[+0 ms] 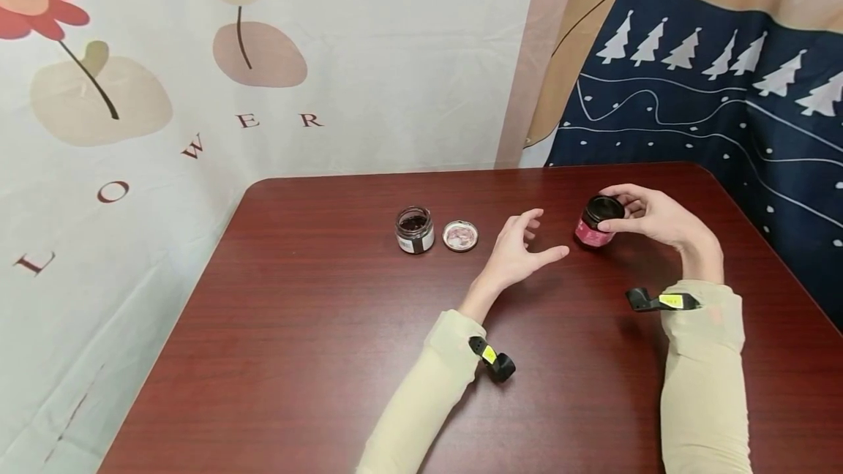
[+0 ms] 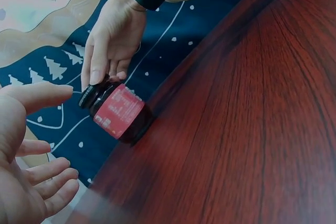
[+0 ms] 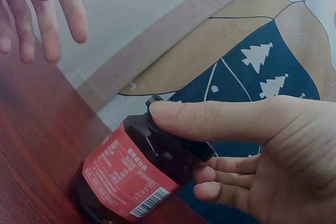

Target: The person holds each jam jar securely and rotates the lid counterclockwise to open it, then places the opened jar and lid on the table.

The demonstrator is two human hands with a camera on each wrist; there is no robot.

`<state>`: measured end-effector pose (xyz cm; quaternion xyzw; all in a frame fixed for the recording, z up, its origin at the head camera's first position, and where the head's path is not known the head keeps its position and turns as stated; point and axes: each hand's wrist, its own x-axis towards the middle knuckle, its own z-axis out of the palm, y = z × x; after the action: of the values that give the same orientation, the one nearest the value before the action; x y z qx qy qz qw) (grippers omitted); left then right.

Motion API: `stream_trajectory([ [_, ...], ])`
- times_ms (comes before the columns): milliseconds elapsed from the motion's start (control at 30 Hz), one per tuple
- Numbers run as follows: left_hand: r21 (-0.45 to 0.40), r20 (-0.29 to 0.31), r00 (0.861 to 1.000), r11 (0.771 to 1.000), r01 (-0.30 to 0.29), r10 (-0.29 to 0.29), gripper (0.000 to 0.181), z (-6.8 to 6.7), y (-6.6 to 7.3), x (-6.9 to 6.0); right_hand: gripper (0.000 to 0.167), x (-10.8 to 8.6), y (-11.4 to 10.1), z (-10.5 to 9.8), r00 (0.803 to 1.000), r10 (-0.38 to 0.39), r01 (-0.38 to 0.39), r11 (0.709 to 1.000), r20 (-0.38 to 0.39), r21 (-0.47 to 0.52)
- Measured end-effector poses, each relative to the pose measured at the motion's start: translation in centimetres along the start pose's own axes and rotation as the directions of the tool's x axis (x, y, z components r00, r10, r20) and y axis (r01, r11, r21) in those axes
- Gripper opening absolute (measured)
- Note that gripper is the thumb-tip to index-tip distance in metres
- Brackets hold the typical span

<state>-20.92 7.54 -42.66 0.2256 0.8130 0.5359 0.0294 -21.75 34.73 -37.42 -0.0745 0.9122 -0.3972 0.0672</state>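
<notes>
A dark jar with a red label and black lid stands at the right of the table. My right hand grips it near the lid, thumb on the near side and fingers behind, as the right wrist view shows with the jar close up. To its left, my left hand hovers with thumb and fingers spread, holding nothing; in the left wrist view that hand is apart from the jar. Further left stand an uncovered glass jar with dark contents and a white label, and a round lid beside it.
The dark red wooden table has its far edge against a pale printed curtain. A navy cloth with white trees hangs at the back right. Each sleeve cuff carries a small black camera.
</notes>
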Motion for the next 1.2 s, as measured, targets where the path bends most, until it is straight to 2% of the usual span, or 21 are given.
stream_trajectory([
  [367, -0.015, 0.011, 1.000, 1.000, 0.012, -0.012, 0.075, 0.7, 0.6, 0.2, 0.061, -0.1, -0.3, 0.2, 0.999, -0.013, 0.012, 0.999, 0.048, 0.033],
  [567, 0.003, 0.015, 1.000, 1.000, -0.010, 0.010, 0.074, 1.0, 0.5, 0.3, 0.062, -0.1, -0.2, 0.3, 0.994, -0.071, 0.071, 0.997, 0.085, 0.009],
  [1033, 0.006, 0.044, 0.998, 0.999, -0.039, 0.038, 0.073, 1.8, 0.5, 0.5, 0.051, 0.2, -0.6, 0.9, 0.990, -0.093, 0.089, 0.995, 0.108, 0.042],
  [1200, -0.009, 0.042, 0.998, 0.999, -0.045, 0.045, 0.071, 2.2, 0.6, 0.7, 0.054, 0.3, -0.7, 1.1, 0.983, -0.133, 0.126, 0.990, 0.126, 0.057],
])
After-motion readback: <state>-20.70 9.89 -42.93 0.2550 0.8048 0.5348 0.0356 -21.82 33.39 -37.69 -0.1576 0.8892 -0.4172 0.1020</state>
